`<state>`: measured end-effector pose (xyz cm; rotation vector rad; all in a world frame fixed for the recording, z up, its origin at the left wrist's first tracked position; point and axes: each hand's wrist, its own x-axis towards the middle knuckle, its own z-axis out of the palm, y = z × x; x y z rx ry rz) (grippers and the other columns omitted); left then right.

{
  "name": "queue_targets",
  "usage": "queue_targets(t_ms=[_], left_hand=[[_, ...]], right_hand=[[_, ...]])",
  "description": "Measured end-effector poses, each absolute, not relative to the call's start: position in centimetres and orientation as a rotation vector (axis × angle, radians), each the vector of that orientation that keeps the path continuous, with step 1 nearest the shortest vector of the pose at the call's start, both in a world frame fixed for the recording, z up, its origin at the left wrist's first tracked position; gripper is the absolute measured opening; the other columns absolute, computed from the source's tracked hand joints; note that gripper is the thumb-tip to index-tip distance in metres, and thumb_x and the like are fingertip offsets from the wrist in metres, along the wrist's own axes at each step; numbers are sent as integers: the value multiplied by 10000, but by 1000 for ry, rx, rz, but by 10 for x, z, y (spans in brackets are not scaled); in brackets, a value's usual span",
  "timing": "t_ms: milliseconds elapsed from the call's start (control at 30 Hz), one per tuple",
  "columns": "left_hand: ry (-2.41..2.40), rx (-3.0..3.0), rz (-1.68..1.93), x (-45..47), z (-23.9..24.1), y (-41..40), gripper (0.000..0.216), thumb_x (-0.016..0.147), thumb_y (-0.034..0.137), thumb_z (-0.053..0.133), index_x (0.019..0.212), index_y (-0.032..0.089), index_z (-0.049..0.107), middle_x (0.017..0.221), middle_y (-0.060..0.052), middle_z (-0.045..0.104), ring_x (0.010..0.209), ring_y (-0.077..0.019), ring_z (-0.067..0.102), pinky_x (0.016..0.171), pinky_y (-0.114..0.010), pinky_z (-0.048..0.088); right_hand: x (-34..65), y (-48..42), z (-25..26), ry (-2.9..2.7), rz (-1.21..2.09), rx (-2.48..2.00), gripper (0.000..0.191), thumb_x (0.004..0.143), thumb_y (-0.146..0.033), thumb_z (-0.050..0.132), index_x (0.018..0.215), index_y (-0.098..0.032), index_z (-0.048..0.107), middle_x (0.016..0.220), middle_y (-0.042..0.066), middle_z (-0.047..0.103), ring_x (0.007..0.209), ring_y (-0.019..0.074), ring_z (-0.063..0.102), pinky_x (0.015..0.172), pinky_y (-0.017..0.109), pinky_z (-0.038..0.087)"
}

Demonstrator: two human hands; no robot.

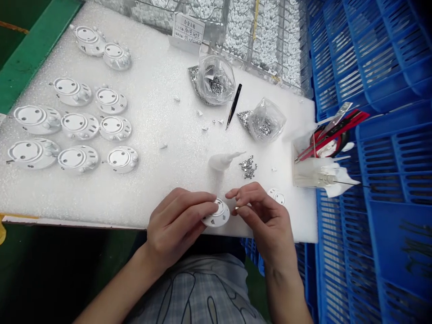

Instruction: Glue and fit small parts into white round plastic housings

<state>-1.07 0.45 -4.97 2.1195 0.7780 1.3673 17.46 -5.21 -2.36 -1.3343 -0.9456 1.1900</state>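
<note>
My left hand (175, 222) grips a round white plastic part (218, 215) at the near edge of the white foam sheet (158, 135). My right hand (263, 216) is beside it, fingers pinched on a tiny metal piece I can barely see, close to the part's right rim. Just behind the hands stand a white glue bottle (221, 162) lying on its side and a small heap of metal bits (248, 166). Another white part (276, 196) lies right of my right hand.
Several finished white round parts (74, 121) lie in rows at the left. Two clear bags of metal bits (216, 81) (265, 121) and black tweezers (234, 105) sit at the back. A clear tool holder (317, 162) stands at the right, against blue crates (378, 135).
</note>
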Motion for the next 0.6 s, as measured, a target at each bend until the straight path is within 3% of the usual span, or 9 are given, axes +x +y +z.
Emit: queue_targets(t_ms=[167,600], left_hand=[[732,2152,1401,-9,-52,5,102,1009,56,656,1039,98,743,1029,-112,807,879,-164,706,725,-294,601],[753,2168,1399,-10,-53,5,66,1019,122,673,1027,142,736,1012,-82,832,801,-170,708,664,-317,566]], right_hand=[[171,-51,-21,-954,1238,-1307,48,914,-244,794,916,-289,777,1000,20,699,1054,180,729,840,280,628],[173,-52,-16,-1033,1236,-1352,96,926,-199,779,923,-295,777,999,10,709,1050,148,724,825,236,636]])
